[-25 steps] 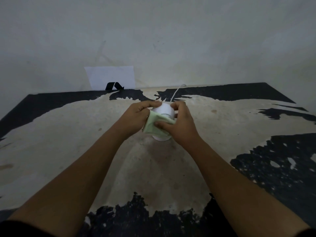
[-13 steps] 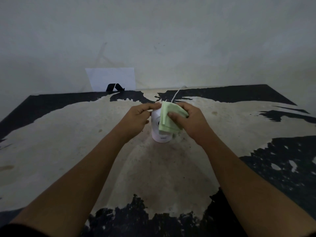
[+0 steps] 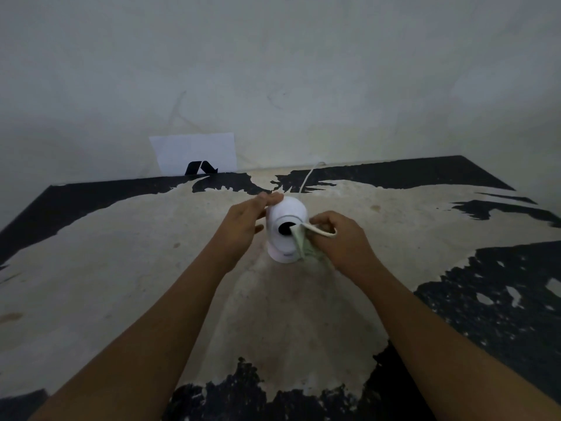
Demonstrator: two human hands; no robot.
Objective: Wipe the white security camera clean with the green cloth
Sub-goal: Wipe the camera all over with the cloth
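Observation:
The white security camera (image 3: 287, 214) stands upright in the middle of the table, its round black lens facing me. My left hand (image 3: 243, 224) grips its left side, with fingertips over the top of the dome. My right hand (image 3: 341, 243) holds the folded green cloth (image 3: 303, 243) bunched against the camera's right side, one corner reaching the lens rim. A white cable (image 3: 308, 177) runs from behind the camera toward the wall.
The table (image 3: 121, 268) has a worn beige top with flaking black patches around its edges. A white sheet of paper (image 3: 194, 151) on a small black stand (image 3: 201, 168) leans against the grey wall at the back left.
My right hand has carried the cloth down from the front top of the camera to its right side, uncovering the lens. My left hand stays on the camera's left side.

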